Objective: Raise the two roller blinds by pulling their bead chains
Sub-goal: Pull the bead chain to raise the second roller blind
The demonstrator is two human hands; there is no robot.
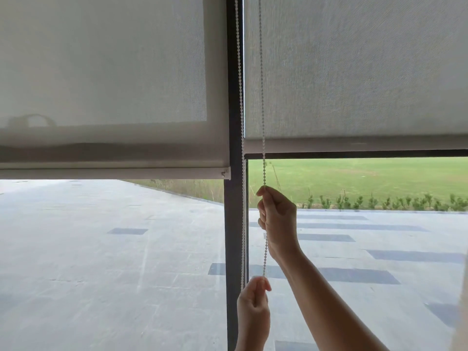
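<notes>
Right hand (pixel 277 219) raised, fingers curled in a closed grip; left hand (pixel 254 300) lower, pinching likewise.

Your right hand (pixel 277 219) and left hand (pixel 254 297) both pinch the bead chain (pixel 263 97) just right of the window post (pixel 234 122); the right blind (pixel 354 72) hangs higher than the left blind (pixel 101 72).
</notes>
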